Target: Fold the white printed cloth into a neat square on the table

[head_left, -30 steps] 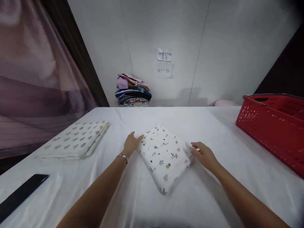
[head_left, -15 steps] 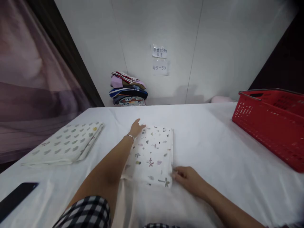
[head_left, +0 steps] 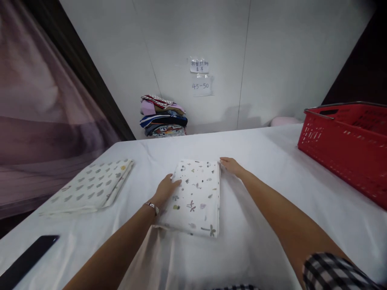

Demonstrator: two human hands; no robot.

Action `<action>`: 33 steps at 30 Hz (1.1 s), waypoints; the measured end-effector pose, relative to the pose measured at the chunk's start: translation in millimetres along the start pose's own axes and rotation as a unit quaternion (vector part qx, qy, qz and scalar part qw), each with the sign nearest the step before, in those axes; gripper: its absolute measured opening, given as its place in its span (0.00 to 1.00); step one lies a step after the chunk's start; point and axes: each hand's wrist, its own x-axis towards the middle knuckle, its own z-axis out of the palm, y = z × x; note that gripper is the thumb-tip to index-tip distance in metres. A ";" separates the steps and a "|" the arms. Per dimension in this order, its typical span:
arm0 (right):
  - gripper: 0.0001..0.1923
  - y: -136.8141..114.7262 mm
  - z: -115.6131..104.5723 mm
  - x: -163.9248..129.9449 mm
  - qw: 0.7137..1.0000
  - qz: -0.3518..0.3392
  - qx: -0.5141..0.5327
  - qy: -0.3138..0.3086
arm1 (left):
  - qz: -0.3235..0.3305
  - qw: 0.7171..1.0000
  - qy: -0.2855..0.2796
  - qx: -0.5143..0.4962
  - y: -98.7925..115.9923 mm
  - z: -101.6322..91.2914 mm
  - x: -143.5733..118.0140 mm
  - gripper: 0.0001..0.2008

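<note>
The folded floral cloth [head_left: 195, 197] is lying soft and light; left hand [head_left: 165, 190] and right hand [head_left: 230, 165] are resting flat, open, on opposite edges, the best holds.

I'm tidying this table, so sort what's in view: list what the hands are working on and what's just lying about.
In hand: folded floral cloth, left hand, right hand.

Lying about: folded spotted cloth, red basket, clothes pile, black flat object, wall notes.

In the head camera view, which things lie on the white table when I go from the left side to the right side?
Flat black phone-like slab → folded white cloth with grey leaf print → left hand → folded white cloth with small flower print → right hand → red plastic basket.
</note>
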 end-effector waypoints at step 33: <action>0.13 33.1 18.3 -40.1 1.000 0.021 0.012 0.008 | 0.239 0.971 -0.017 0.020 149.9 67.8 -19.4 0.12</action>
